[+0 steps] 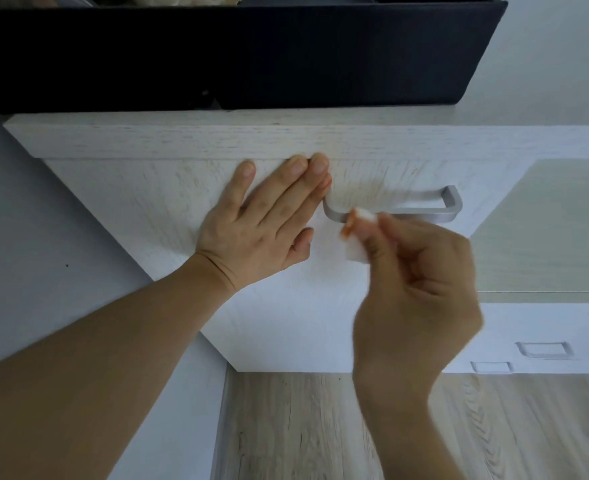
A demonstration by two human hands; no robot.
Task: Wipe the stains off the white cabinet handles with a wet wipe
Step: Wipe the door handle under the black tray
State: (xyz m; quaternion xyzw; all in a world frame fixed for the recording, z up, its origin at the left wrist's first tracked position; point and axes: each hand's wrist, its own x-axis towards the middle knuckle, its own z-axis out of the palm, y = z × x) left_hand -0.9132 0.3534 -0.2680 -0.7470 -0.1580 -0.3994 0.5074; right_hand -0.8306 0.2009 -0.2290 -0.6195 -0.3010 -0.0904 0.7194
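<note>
A grey-white bar handle [421,208] sticks out of the top drawer front of the white cabinet [147,202]. My left hand [265,223] lies flat on the drawer front, fingers spread, its fingertips just left of the handle's left end. My right hand [414,271] pinches a folded white wet wipe [357,233], which carries an orange-brown stain along its left edge. The wipe is pressed against the left part of the handle bar. Faint orange smears show on the drawer face behind the handle.
A dark fabric storage bin [251,64] sits on the cabinet top. Lower right, more white drawers carry small handles [544,349]. A pale green panel [546,223] lies to the right. Wood-look floor [321,427] runs below, a grey wall [26,220] at left.
</note>
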